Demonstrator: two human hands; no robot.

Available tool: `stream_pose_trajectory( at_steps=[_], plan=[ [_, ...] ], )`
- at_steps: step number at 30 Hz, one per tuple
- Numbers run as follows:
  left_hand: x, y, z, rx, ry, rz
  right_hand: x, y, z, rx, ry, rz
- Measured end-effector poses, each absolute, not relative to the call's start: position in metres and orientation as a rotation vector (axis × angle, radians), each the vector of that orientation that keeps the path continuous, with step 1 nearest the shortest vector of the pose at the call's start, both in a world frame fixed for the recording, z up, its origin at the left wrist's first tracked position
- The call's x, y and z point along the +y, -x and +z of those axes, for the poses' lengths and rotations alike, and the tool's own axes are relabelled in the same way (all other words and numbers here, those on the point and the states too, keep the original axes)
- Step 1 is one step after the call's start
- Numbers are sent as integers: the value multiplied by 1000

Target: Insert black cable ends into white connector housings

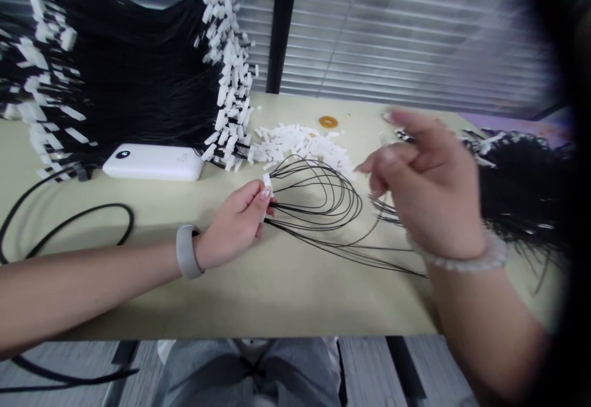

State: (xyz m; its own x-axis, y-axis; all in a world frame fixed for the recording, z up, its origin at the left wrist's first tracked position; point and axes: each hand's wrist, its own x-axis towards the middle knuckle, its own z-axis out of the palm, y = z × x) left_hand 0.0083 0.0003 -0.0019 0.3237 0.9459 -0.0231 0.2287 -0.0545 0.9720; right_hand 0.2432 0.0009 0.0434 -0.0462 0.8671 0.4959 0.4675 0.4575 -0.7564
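Light: soft, even daylight from window blinds [406,31] | Shadows: faint, on the table [258,296] | Blur: right hand [429,185] slightly smeared | Edges: curved, bowed distortion; dark curved band [570,167] at right

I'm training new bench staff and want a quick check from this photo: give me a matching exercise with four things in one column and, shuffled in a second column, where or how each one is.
Things:
1. Left hand
2. Right hand
3. White power bank
4. Amber ring

Places and states:
A. Lying beyond the loose heap of white connectors
B. Raised above the table, fingers apart
C. In front of the black wire bundle
D. Holding a white connector with looped black wires

Pairs: 1-D, 2-B, 3-C, 4-A
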Motion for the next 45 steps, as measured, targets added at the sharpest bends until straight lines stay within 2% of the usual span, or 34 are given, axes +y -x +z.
stream_pose_trajectory(
  at_steps=[9, 26, 36, 45],
  plan=[
    [1, -7, -3, 1061, -1534, 784, -17, -201, 32, -2154, 1172, 152],
    [-1, -7, 1, 945, -1571, 676, -19, -194, 16, -2213, 1176, 0],
    [0, -8, -2, 960, -1573, 664, -18, -199, 10, -2351, 1003, -337],
    [-1, -7, 0, 957, -1736, 610, -18, -199, 8, -2381, 907, -472]
  ],
)
